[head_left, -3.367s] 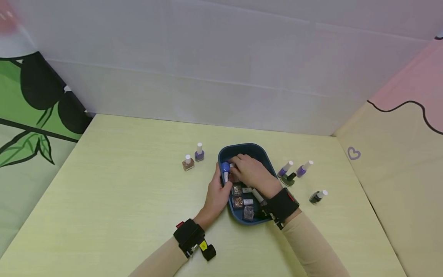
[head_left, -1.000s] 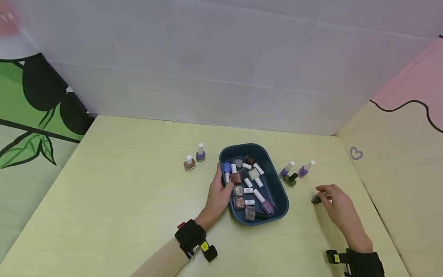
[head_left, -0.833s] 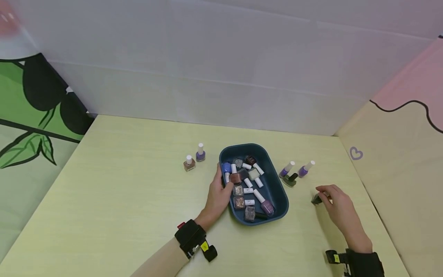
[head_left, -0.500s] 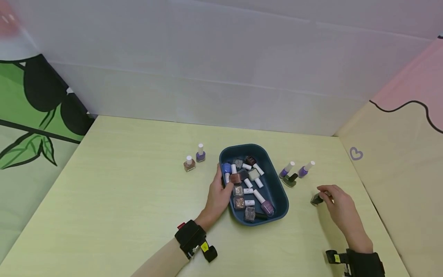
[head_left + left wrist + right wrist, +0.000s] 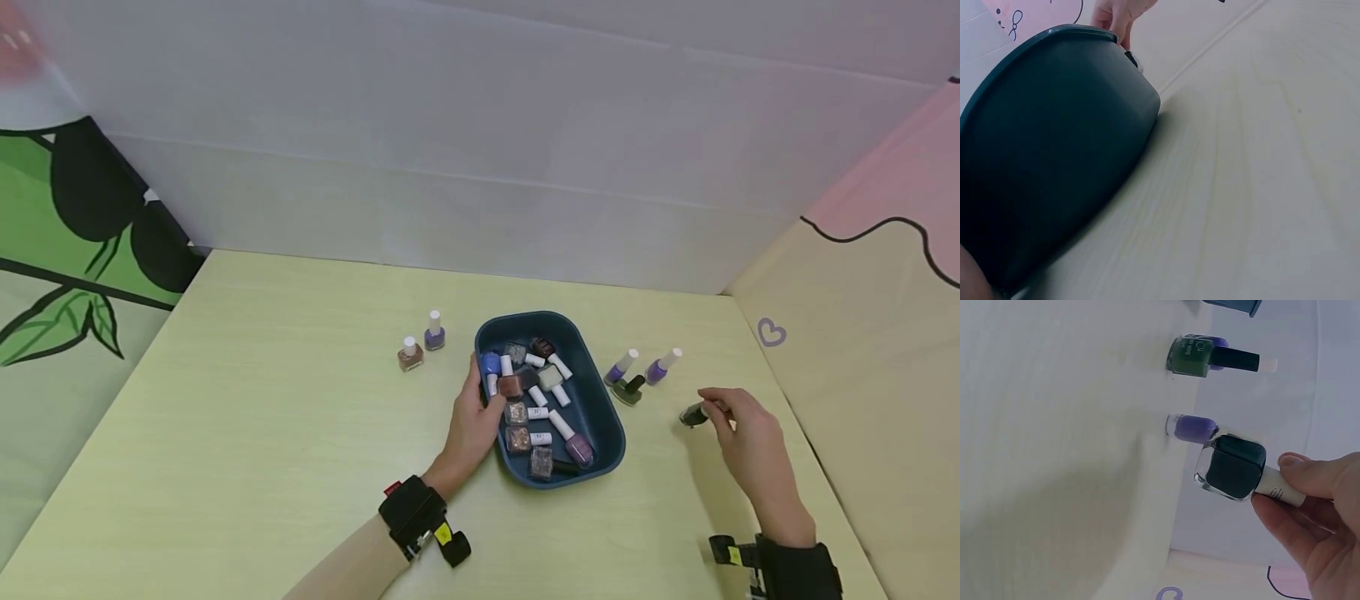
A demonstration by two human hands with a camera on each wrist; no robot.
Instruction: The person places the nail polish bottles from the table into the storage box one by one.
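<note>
My left hand [image 5: 468, 429] grips the left side of a dark blue plastic tub [image 5: 611, 433], thumb over the rim. Inside lie several nail polish bottles, among them a lilac one [image 5: 579, 450] and a reddish-brown one [image 5: 510, 386]. To the right of the tub, my right hand [image 5: 753, 450] pinches the white cap of a dark green nail polish bottle [image 5: 1235, 465] between thumb and fingers. In the right wrist view that bottle is tilted, its base pointing away from the hand and raised off the table.
Two purple bottles [image 5: 656, 372] and an olive green one with a black cap [image 5: 627, 390] stand right of the tub. A brown bottle [image 5: 409, 357] and a purple-blue one [image 5: 434, 335] stand to its left. A pale wall [image 5: 465, 192] rises behind the table [image 5: 285, 400].
My right hand came out of the tub to the dark green bottle on the right, took its cap, and has now lifted and tilted it slightly. My left hand stays on the tub.
</note>
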